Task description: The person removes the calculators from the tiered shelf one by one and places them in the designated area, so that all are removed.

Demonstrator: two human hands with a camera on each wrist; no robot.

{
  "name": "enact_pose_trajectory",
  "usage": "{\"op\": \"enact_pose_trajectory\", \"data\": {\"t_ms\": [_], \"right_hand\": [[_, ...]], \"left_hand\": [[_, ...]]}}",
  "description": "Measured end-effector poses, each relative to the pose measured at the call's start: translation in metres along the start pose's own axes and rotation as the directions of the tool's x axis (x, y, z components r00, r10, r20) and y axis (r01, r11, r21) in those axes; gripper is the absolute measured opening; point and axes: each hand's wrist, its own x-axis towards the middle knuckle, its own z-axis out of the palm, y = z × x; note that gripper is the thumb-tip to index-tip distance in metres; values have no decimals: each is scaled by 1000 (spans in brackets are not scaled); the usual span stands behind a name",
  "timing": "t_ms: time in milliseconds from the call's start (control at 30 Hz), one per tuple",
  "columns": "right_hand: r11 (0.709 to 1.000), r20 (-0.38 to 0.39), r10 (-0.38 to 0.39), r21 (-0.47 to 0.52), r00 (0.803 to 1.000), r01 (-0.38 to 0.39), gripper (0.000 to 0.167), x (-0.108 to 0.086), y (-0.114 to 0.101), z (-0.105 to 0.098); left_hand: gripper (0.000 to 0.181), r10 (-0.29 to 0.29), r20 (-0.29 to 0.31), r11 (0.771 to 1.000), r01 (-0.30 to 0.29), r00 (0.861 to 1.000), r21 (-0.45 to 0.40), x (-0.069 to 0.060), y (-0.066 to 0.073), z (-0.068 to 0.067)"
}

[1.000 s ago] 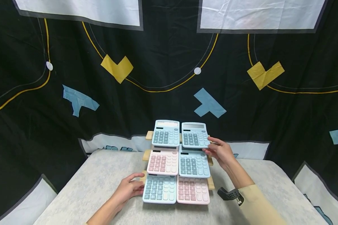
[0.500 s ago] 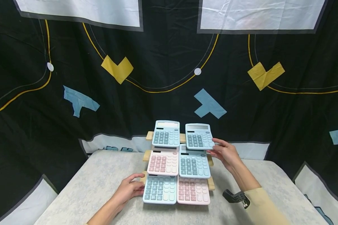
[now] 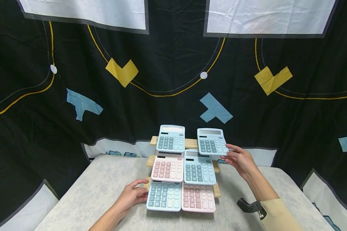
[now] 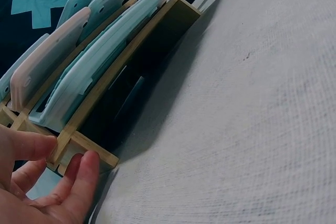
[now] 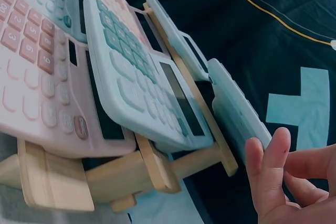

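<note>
Upper-right calculator (image 3: 211, 142), pale blue, at the top right of a wooden rack (image 3: 191, 143) on a grey surface (image 3: 84, 199). Pinched at its lower right corner by the right hand (image 3: 244, 163); grip narrow, on the edge only. Position relative to this grip: to the left and away, long axis running up and back, display end towards the black backdrop (image 3: 173, 110). Set apart from the upper-left calculator (image 3: 171, 139), with bare rail visible between; lower end overlapping the middle-right calculator (image 3: 200, 170) in the head view. Contact with the rail: not possible to tell. Nearer of the two: the right hand. Left hand (image 3: 129, 196) well apart, gripping the rack's lower left end, just beside the lower-left calculator (image 3: 164, 196).
</note>
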Motion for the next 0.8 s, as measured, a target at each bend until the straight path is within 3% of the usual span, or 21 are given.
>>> {"op": "enact_pose_trajectory", "data": {"t_ms": [467,800], "right_hand": [[999,-1,5,35,1000,-5,59,-16,-5,-38],[996,-7,14,93,1000,-13,59,-27,-1,-64]], "left_hand": [[47,31,31,999,-30,999,-22,0,-1,-1],[47,20,9,1000,-20,1000,-17,-1,-3,-1]]}}
